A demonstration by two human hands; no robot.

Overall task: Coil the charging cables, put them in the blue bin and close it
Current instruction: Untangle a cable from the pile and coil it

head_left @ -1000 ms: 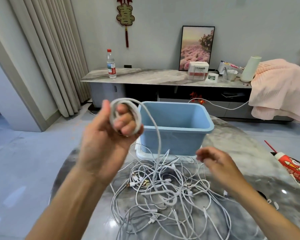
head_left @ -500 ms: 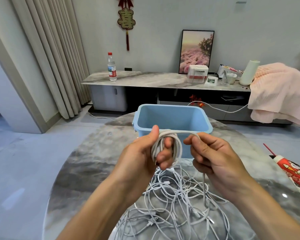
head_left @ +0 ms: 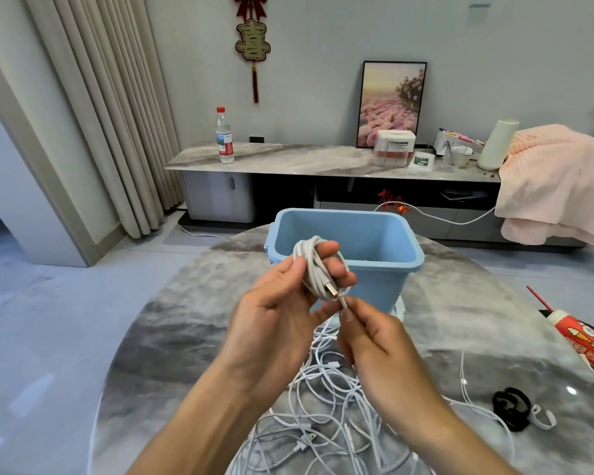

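Note:
My left hand (head_left: 278, 303) grips a coiled white charging cable (head_left: 314, 269), wound round its fingers, just in front of the open blue bin (head_left: 402, 272). My right hand (head_left: 371, 337) pinches the cable's loose end just below its gold USB plug (head_left: 330, 291). A tangle of white cables (head_left: 326, 406) lies on the round marble table (head_left: 186, 337) under both hands. The bin stands at the table's far side. A white edge shows under the bin; I cannot tell whether it is the lid.
A red and white tube (head_left: 583, 341) lies at the table's right edge. A black band (head_left: 511, 406) and a white loop (head_left: 542, 418) sit at the right. Behind stands a low cabinet (head_left: 288, 162) with a water bottle (head_left: 224, 137) and a pink blanket (head_left: 556, 180).
The last loose length of cable has been wound onto the coil. My right hand slid down to the plug end. Both hands stay in front of the bin.

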